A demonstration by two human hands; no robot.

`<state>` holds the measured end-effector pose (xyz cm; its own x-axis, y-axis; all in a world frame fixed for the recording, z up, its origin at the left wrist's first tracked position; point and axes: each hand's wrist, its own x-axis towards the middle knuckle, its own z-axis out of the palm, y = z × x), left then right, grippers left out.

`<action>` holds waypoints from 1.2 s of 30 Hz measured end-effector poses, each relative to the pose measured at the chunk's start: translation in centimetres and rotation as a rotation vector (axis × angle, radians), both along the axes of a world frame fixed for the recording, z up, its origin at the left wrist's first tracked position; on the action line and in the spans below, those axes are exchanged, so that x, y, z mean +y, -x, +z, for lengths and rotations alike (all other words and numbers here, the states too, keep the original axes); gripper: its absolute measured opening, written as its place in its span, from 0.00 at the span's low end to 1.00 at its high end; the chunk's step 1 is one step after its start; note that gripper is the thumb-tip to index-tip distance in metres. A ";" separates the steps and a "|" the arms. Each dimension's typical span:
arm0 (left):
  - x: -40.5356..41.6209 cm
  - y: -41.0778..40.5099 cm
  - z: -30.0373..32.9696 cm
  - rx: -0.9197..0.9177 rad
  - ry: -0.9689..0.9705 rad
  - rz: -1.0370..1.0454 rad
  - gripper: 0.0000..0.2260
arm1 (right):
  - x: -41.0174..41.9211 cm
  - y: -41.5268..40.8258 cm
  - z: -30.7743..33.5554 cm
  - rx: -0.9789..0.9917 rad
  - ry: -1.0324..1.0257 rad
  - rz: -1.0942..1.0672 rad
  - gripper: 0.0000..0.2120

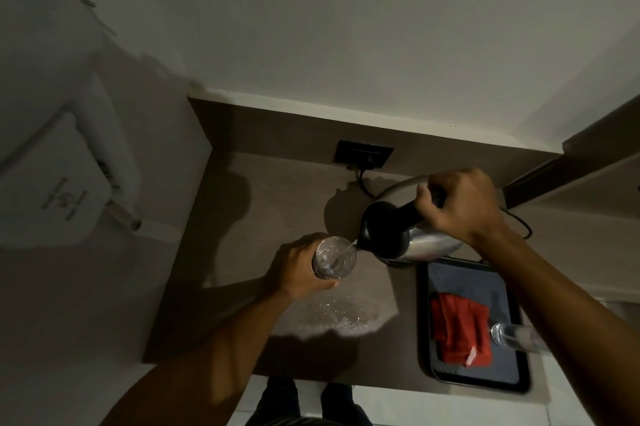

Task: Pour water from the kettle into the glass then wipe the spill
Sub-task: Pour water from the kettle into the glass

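A brown counter [277, 190] fills the corner under a pale wall, and a large white appliance [52, 162] hangs on the left wall beside it. A dark wall socket [363, 154] sits in the backsplash with a black cord [362, 181] running down from it behind the kettle. At the right end of the counter lies a dark rectangular tray [437, 314], and on it a crumpled red cloth [460, 332] with a second clear glass [512, 335] lying or leaning just beside it, partly hidden by the person's right forearm. The steel kettle [429, 245], with a black lid and black handle, is held up above the counter near the tray's far edge and tipped to the left, its spout just over the rim of the glass [334, 257]. The right hand [460, 203] is wrapped tight around the kettle's handle. The left hand [298, 269] is closed round the side of the glass, which stands upright a little left of the counter's middle. A thin stream of water [352, 246] runs from the spout into the glass. On the counter just in front of the glass, towards the near edge, a puddle [343, 316] of spilled water glints with small droplets. Below the counter's edge the person's dark shoes [304, 401] show on a light floor.
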<state>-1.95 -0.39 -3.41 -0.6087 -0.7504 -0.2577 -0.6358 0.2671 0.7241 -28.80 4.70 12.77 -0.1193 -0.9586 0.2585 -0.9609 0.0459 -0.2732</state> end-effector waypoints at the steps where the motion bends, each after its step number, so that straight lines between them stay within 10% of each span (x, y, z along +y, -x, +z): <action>1: 0.0 0.0 -0.1 -0.006 0.002 -0.003 0.42 | -0.1 -0.1 0.3 0.014 -0.002 0.009 0.22; 36: -0.2 -0.2 -0.4 -0.039 0.039 -0.040 0.43 | -0.5 -0.7 6.4 0.283 -0.081 0.088 0.26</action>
<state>-1.74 -0.62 -3.77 -0.6280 -0.7359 -0.2531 -0.6521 0.3201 0.6873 -28.05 4.20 19.13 0.0308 -0.9808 0.1923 -0.9995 -0.0300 0.0072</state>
